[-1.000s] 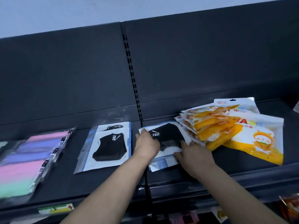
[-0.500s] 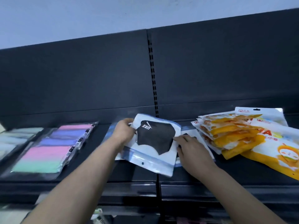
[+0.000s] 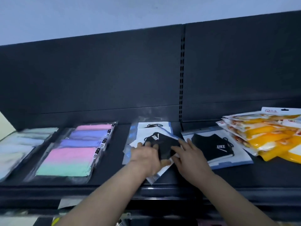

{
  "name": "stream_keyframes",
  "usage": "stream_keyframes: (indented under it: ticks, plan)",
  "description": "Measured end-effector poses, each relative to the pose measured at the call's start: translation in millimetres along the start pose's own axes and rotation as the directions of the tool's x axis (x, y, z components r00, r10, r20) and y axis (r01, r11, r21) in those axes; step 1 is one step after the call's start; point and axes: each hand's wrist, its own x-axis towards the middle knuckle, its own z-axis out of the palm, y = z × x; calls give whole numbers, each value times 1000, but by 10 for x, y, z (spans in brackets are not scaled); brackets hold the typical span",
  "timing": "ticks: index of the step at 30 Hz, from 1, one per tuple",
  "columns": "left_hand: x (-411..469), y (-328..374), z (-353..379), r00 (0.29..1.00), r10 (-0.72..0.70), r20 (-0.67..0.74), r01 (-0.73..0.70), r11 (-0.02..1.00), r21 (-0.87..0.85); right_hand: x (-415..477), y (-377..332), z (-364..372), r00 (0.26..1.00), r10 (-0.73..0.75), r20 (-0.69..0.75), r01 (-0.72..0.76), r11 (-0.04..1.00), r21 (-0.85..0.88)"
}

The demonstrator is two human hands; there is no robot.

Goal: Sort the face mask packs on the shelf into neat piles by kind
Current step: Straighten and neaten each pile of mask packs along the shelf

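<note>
A black mask pack (image 3: 164, 144) in a clear and white sleeve lies tilted on top of another black mask pack (image 3: 151, 125) at the shelf's middle. My left hand (image 3: 146, 159) grips its left and near side. My right hand (image 3: 190, 157) rests with its fingers spread on the pack's right edge. A third black mask pack (image 3: 213, 148) lies flat just right of my right hand. Orange and yellow mask packs (image 3: 267, 132) sit fanned out at the far right. Pastel pink, purple and green mask packs (image 3: 78, 154) lie to the left.
Pale grey and white mask packs (image 3: 19, 147) lie at the far left. The dark shelf (image 3: 244, 175) has a raised front lip and a dark back panel with a slotted upright (image 3: 182, 70). More goods show dimly on the level below.
My left hand carried the black mask pack left and set it down on the other black pack. My right hand followed to its edge. A black pack now lies uncovered at the right.
</note>
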Motion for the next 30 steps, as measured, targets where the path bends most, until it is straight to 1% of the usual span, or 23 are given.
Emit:
stream_keyframes:
  ticks: [1, 2, 4, 6, 7, 8, 10, 11, 13, 15, 18, 22, 25, 27, 28, 30]
  plan:
    - [-3, -91, 14, 999, 55, 4, -55, 998, 14, 2, -25, 31, 998, 47, 41, -46, 999, -18]
    - [8, -205, 17, 993, 111, 29, -112, 994, 17, -8, -51, 61, 996, 78, 48, -77, 996, -33]
    - [30, -446, -15, 973, 207, 103, -207, 978, -11, -33, -124, 88, 995, 93, -41, -96, 992, -81]
    - [21, -585, -39, 953, 258, 156, -252, 966, -55, -58, -212, 83, 989, 100, -112, -115, 984, -135]
    - [4, -612, -46, 948, 272, 166, -261, 962, -82, -60, -261, 93, 989, 98, -114, -113, 984, -135]
    - [-5, -621, -45, 946, 281, 165, -266, 958, -105, -57, -319, 109, 992, 99, -85, -107, 989, -104]
    - [-15, -612, -30, 954, 263, 141, -253, 964, -89, -48, -415, 154, 993, 120, 17, -119, 992, -29]
    - [-19, -619, -8, 960, 252, 121, -244, 967, -78, -40, -455, 169, 991, 129, 47, -127, 991, -33]
    - [0, -653, 73, 956, 268, 117, -253, 959, -126, -24, -506, 192, 987, 150, 50, -148, 988, -44]
    - [33, -691, 143, 944, 303, 129, -280, 945, -170, -12, -544, 202, 979, 192, 62, -191, 981, -11]
    - [109, -728, 181, 941, 324, 102, -306, 939, -159, 30, -590, 242, 971, 230, 59, -232, 972, 34]
    - [166, -726, 139, 938, 325, 120, -302, 937, -173, 14, -580, 221, 973, 228, 21, -229, 969, 93]
    - [146, -744, 98, 936, 326, 133, -299, 935, -188, -67, -399, 128, 964, 250, -94, -250, 968, 15]
    - [112, -692, 47, 946, 300, 124, -267, 937, -224, -128, -170, 42, 939, 334, -83, -339, 938, -69]
    - [89, -617, 8, 955, 284, 84, -255, 934, -252, -157, -31, -7, 920, 389, -49, -392, 914, -106]
    - [53, -393, -73, 957, 282, -71, -290, 902, -319, -202, 204, -102, 885, 466, 21, -458, 875, -156]
